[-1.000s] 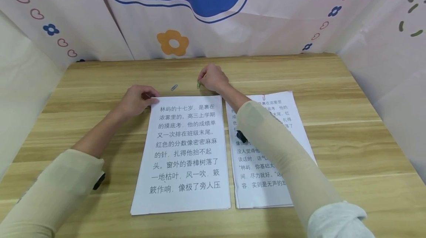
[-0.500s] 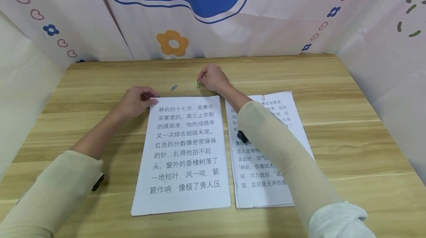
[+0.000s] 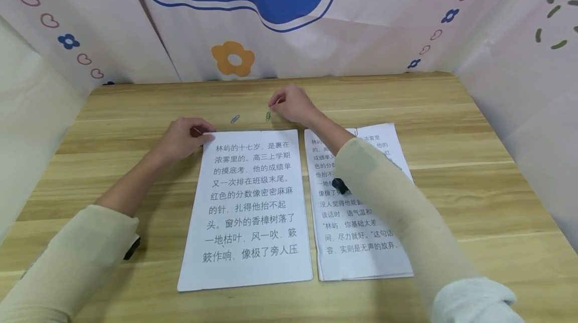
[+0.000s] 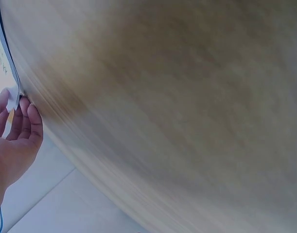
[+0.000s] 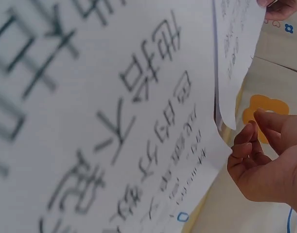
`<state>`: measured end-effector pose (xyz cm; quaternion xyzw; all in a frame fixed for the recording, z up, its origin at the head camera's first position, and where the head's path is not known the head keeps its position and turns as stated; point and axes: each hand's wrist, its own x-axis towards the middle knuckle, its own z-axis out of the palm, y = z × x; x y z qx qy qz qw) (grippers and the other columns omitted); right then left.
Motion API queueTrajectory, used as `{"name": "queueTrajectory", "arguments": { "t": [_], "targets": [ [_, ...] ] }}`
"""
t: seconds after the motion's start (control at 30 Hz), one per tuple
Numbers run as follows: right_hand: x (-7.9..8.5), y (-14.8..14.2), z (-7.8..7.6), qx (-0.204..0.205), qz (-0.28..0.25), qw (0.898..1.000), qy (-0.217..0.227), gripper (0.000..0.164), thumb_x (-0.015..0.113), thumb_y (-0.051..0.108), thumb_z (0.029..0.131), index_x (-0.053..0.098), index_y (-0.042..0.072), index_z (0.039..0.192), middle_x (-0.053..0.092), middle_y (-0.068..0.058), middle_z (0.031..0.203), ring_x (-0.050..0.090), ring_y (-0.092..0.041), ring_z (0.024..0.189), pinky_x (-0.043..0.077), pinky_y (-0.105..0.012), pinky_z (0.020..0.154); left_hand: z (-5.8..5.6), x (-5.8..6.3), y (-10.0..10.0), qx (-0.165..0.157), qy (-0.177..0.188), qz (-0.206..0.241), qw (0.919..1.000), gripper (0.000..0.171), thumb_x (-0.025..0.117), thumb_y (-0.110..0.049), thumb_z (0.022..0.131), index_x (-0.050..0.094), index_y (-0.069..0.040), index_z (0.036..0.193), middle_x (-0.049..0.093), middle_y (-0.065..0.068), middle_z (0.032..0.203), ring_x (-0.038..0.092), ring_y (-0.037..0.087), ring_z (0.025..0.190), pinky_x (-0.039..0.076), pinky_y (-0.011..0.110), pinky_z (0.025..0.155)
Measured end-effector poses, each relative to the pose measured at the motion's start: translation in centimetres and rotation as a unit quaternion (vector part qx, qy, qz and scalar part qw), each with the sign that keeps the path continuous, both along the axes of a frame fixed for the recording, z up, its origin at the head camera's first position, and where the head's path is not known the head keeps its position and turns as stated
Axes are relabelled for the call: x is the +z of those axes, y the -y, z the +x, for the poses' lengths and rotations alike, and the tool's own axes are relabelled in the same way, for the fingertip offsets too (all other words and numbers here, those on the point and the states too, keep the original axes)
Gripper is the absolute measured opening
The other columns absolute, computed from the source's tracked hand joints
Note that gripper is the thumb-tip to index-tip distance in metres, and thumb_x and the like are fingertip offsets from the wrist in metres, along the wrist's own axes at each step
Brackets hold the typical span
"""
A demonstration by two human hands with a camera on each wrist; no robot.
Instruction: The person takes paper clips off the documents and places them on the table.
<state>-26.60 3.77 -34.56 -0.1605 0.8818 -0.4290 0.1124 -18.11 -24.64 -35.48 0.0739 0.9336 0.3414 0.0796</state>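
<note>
My left hand (image 3: pixel 187 137) pinches the upper left corner of the left paper stack (image 3: pixel 255 202), a printed pile lying flat; the left wrist view shows its fingers (image 4: pixel 35 124) at the sheets' edge. Beyond the stack's far edge my right hand (image 3: pixel 294 104) is just above the table, fingers loosely curved. Right by its fingertips a green paper clip (image 3: pixel 268 117) lies on the wood. A blue paper clip (image 3: pixel 235 119) lies to its left. In the right wrist view, no object shows between the right hand's (image 5: pixel 270 155) fingers.
A second printed paper stack (image 3: pixel 361 258) lies to the right, partly under my right forearm, with a paper clip (image 3: pixel 355 132) on its top edge. The wooden table (image 3: pixel 487 187) meets a printed cloth backdrop (image 3: pixel 361 47) behind and white cloth at both sides.
My right hand has let go of the green paper clip and shifted slightly up and to the right. My left hand has stayed at the stack's corner.
</note>
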Motion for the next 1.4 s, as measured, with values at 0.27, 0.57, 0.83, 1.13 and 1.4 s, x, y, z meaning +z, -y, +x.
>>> {"name": "queueTrajectory", "arguments": {
  "t": [0.27, 0.57, 0.83, 1.13, 1.4],
  "targets": [
    [1.6, -2.3, 1.2, 0.018, -0.023, 1.0, 0.003, 0.018, 0.068, 0.01, 0.101, 0.075, 0.0, 0.113, 0.069, -0.008, 0.105, 0.059, -0.022, 0.094, 0.049, -0.029, 0.077, -0.1, 0.0, -0.1, 0.001, 0.002, 0.001, 1.0, 0.023, 0.061, -0.001, 0.102, 0.067, 0.006, 0.123, 0.066, 0.026, 0.119, 0.061, 0.035, 0.105, 0.048, 0.038, 0.086],
    [2.3, -5.3, 2.0, 0.024, -0.009, 0.999, -0.032, 0.016, 0.069, 0.01, 0.099, 0.075, -0.001, 0.111, 0.068, -0.009, 0.101, 0.058, -0.023, 0.095, 0.047, -0.031, 0.077, 0.0, 0.4, -0.3, 0.002, -0.031, 0.015, 0.9994, 0.027, 0.061, 0.0, 0.101, 0.063, 0.009, 0.127, 0.064, 0.027, 0.124, 0.058, 0.039, 0.117, 0.049, 0.052, 0.101],
    [2.9, -7.3, 2.5, 0.032, 0.047, 0.997, -0.058, 0.016, 0.069, 0.01, 0.099, 0.074, 0.001, 0.111, 0.068, -0.011, 0.1, 0.06, -0.025, 0.092, 0.05, -0.033, 0.078, 0.0, 1.2, -2.8, -0.009, -0.065, 0.037, 0.9972, 0.03, 0.064, -0.003, 0.1, 0.064, 0.006, 0.129, 0.061, 0.025, 0.133, 0.055, 0.041, 0.127, 0.049, 0.056, 0.102],
    [3.4, -10.1, 3.2, 0.035, 0.067, 0.996, -0.056, 0.02, 0.07, 0.009, 0.098, 0.073, -0.002, 0.115, 0.07, -0.014, 0.106, 0.063, -0.028, 0.097, 0.053, -0.038, 0.088, 0.2, 2.3, -7.3, -0.065, -0.083, 0.062, 0.9925, 0.03, 0.07, -0.001, 0.095, 0.067, 0.005, 0.124, 0.067, 0.022, 0.127, 0.058, 0.037, 0.122, 0.049, 0.051, 0.103],
    [3.2, -12.5, 3.3, 0.047, 0.085, 0.995, -0.038, 0.021, 0.07, 0.007, 0.098, 0.072, -0.004, 0.116, 0.071, -0.017, 0.111, 0.066, -0.03, 0.101, 0.053, -0.042, 0.091, 0.4, 2.9, -10.2, -0.104, -0.074, 0.066, 0.9896, 0.028, 0.07, -0.002, 0.096, 0.068, 0.005, 0.123, 0.068, 0.021, 0.126, 0.062, 0.035, 0.116, 0.053, 0.048, 0.099]
  ]
}}
